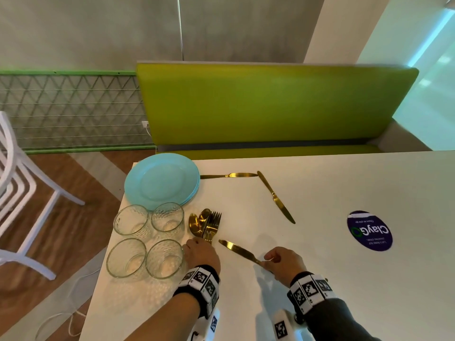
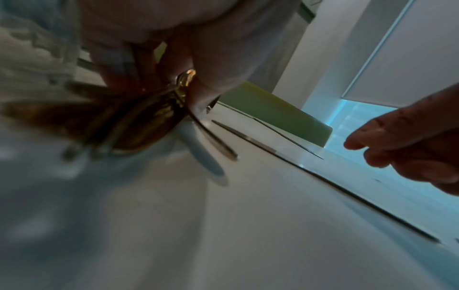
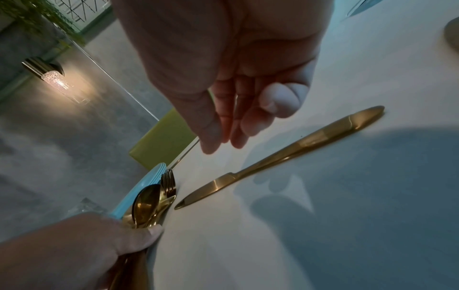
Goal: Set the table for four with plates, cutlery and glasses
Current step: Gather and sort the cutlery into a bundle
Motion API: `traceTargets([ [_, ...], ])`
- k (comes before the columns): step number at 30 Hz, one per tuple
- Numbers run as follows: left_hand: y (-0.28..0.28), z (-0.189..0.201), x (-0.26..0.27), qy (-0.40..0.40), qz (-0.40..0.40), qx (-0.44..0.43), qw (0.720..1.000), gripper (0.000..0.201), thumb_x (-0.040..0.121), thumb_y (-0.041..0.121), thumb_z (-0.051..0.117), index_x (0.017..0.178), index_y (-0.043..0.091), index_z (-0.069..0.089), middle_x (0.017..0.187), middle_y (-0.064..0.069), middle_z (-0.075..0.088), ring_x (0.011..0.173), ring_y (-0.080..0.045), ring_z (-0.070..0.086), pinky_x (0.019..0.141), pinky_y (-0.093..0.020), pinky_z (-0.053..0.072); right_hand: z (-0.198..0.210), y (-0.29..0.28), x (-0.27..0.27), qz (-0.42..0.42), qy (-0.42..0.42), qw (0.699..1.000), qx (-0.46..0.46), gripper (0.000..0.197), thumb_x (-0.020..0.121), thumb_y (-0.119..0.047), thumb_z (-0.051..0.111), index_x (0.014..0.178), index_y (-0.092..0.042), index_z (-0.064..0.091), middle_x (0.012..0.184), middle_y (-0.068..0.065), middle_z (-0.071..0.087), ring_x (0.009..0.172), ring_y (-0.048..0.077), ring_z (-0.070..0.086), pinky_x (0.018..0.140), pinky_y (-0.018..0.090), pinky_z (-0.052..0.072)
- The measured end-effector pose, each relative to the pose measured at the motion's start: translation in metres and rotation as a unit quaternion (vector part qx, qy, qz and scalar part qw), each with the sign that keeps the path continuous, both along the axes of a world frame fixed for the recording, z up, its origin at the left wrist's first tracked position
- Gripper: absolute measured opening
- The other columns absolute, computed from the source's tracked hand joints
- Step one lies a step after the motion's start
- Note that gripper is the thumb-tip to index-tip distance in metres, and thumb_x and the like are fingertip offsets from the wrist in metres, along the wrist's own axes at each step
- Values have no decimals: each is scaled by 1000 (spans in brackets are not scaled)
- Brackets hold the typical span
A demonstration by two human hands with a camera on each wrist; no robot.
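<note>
My left hand grips the handles of a bundle of gold forks and spoons, which rests on the white table beside the glasses. In the right wrist view its thumb presses on that bundle. A gold knife lies flat on the table to the right of the bundle. My right hand hovers over its handle end. In the right wrist view the right hand has relaxed fingers clear of the knife. A stack of light blue plates sits at the far left corner.
Several clear glasses stand along the left edge near my left hand. Two more gold knives lie farther out. A round dark sticker is on the table's right. A green bench stands behind the table and a white chair to its left.
</note>
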State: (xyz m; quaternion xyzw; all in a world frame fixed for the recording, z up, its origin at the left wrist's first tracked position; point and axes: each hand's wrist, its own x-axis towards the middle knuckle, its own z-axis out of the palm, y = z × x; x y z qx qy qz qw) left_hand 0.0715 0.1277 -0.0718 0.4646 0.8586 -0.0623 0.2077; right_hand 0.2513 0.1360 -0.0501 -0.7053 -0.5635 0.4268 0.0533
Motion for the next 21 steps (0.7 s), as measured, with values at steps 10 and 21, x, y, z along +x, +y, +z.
traceTargets([
  [10, 5, -5, 0, 28, 4, 11, 1000, 64, 96, 24, 39, 143, -9, 11, 143, -19, 35, 128, -26, 38, 108, -32, 29, -5, -5, -3, 28, -94, 995, -2, 21, 84, -25, 67, 103, -24, 58, 102, -2, 61, 93, 15, 61, 82, 23, 51],
  [21, 0, 16, 10, -83, -53, 161, 982, 59, 93, 26, 45, 144, 7, 21, 146, -13, 31, 134, -28, 25, 113, -34, 18, -2, 6, -19, 107, -222, 969, -3, 25, 92, -26, 52, 110, -19, 68, 103, 0, 65, 93, 15, 62, 76, 22, 47],
])
